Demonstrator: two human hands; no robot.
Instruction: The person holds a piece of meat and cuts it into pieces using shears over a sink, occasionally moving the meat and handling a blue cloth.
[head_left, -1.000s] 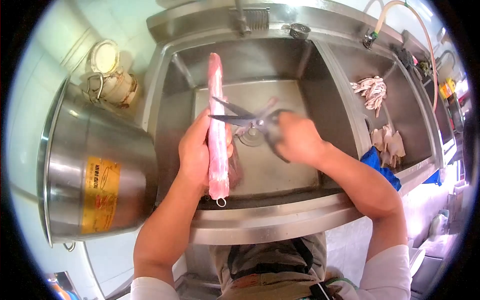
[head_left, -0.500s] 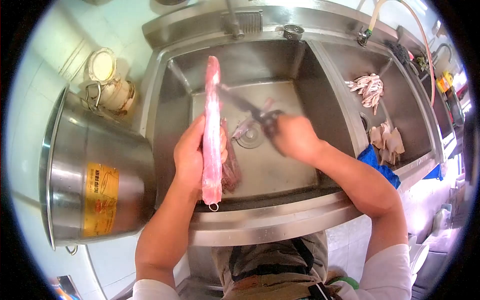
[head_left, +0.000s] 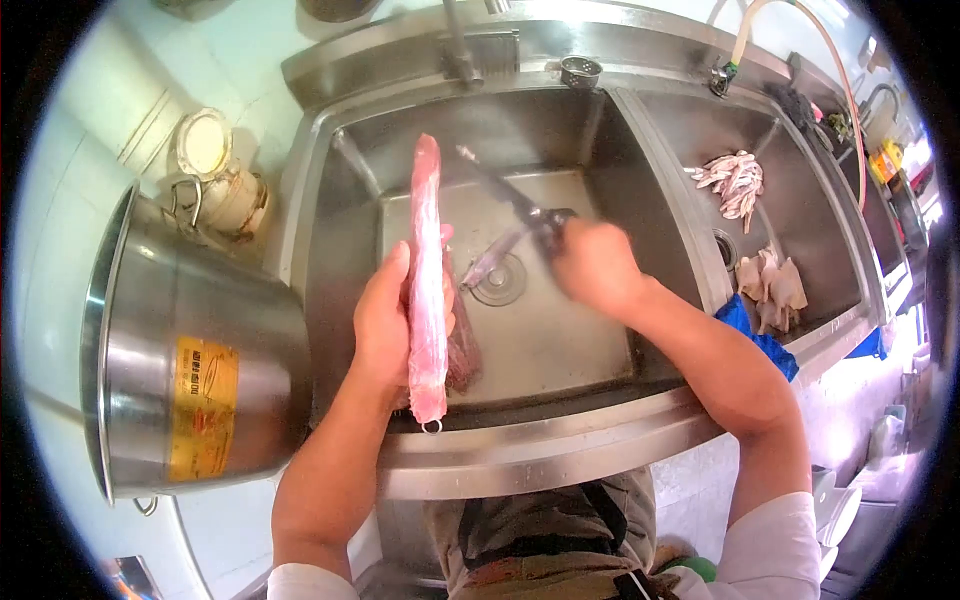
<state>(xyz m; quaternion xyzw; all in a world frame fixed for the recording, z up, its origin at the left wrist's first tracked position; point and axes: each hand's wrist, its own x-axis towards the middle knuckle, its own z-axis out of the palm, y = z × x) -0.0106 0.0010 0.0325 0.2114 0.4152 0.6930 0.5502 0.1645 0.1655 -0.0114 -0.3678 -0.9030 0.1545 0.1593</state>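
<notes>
Head view: the left hand (head_left: 383, 322) is clenched around a long pink strip of meat (head_left: 426, 270), held upright over the sink (head_left: 560, 345). The strip runs from 12 to 6 o'clock. At 3 o'clock from the strip, the blurred right hand (head_left: 597, 266) grasps scissors (head_left: 508, 198), with the blades pointing to 11 o'clock, near the strip's top. A drain (head_left: 500, 282) lies between the hands. A steel pot (head_left: 190, 350) stands at 9 o'clock from the sink, and pale scraps (head_left: 735, 180) lie at 2 o'clock.
</notes>
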